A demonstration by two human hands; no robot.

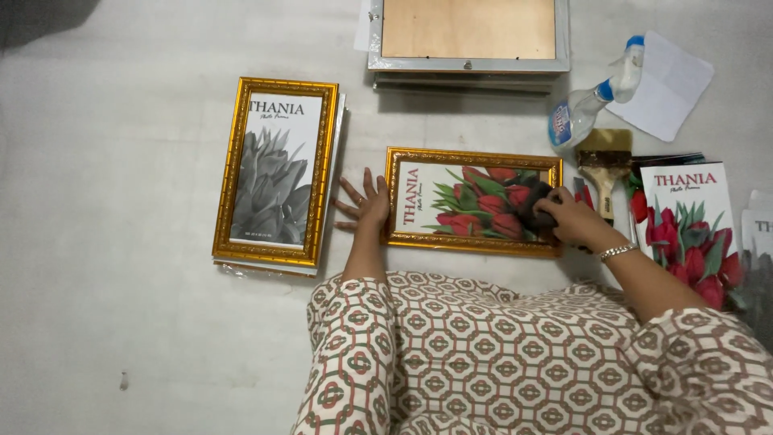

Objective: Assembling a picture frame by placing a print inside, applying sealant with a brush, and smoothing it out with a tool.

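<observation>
Fingers of my left hand [364, 203] are spreading flat on the floor, their tips touching the left end of the small gold picture frame [473, 201] and bracing it. Those of my right hand [568, 217] are curling tight around a dark cloth [535, 203] and pressing it on the glass at the frame's right end, over the print of red tulips. Nearest to me, my patterned sleeves [515, 354] are filling the bottom of the view, and a bracelet [617, 252] is sitting on my right wrist. Just right of that hand, a loose tulip print [692, 225] is lying beside a paintbrush [604, 165]. To the left, well apart from my left hand, a taller gold frame [276, 171] with a grey flower print is lying on the pale floor [121, 242]. Farther off, a spray bottle [592, 105] is lying on its side near a white cloth [672, 80], and a silver frame [469, 36] is resting face down on a stack.
</observation>
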